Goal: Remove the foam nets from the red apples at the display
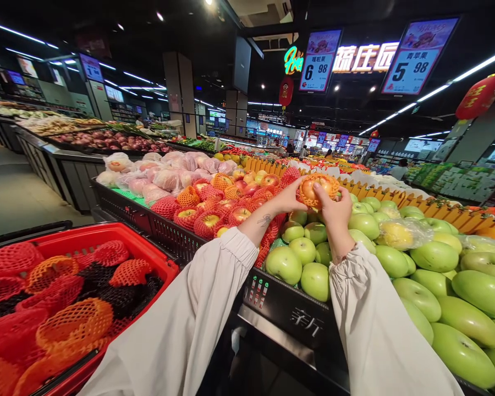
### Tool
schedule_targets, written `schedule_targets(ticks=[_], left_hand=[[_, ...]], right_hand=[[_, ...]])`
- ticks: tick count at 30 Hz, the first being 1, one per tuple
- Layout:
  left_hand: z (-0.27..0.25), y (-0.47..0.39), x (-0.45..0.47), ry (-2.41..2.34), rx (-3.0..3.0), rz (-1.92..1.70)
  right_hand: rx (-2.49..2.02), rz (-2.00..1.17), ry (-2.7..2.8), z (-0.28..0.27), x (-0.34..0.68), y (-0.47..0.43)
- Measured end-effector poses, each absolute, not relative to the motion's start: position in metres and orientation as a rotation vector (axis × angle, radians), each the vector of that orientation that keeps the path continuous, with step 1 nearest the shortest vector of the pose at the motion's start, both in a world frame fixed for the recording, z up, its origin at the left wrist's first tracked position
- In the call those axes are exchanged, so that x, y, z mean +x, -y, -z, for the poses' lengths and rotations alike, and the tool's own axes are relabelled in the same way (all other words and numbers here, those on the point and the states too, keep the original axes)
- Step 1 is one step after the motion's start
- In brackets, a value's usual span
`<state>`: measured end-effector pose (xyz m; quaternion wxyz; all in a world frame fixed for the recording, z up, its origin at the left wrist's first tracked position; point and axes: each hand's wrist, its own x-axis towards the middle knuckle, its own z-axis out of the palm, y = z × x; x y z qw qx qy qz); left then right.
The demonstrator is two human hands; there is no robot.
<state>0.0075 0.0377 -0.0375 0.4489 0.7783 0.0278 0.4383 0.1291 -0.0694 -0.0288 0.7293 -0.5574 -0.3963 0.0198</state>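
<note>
Both arms reach forward over the fruit display, and between my hands is an apple in an orange foam net (313, 188). My left hand (291, 196) grips its left side, with the fingertips hidden behind it. On the right side, my right hand (334, 209) closes round it, the thumb pressed on the front. The apple is held above the border between the netted red apples (210, 219) on the left and the loose green apples (303, 250) on the right.
A red basket (165, 261) full of red, orange and black foam nets (74, 324) stands at the lower left. Bagged pink fruit (169, 179) lies behind the red apples. A black crate edge (289, 308) runs along the front. Price signs (319, 60) hang overhead.
</note>
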Motion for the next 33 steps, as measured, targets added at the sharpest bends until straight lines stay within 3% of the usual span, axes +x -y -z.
schedule_targets(ticks=[4,11,19,26,33], left_hand=[[0.036,-0.032,0.007,0.018,2.019,-1.205],[0.032,-0.022,0.000,-0.111,2.101,-1.313],[0.032,-0.013,0.002,-0.340,2.232,-1.223],[0.032,-0.018,-0.002,-0.303,2.243,-1.178],[0.038,-0.022,0.000,-0.313,2.321,-1.045]], right_hand=[[-1.307,0.035,0.945,0.030,0.129,0.070],[-1.282,-0.133,1.012,0.030,0.134,0.067],[-1.126,0.161,1.120,0.031,0.138,0.068],[-1.286,0.273,1.062,0.033,0.145,0.067],[-1.266,0.191,1.023,0.033,0.145,0.066]])
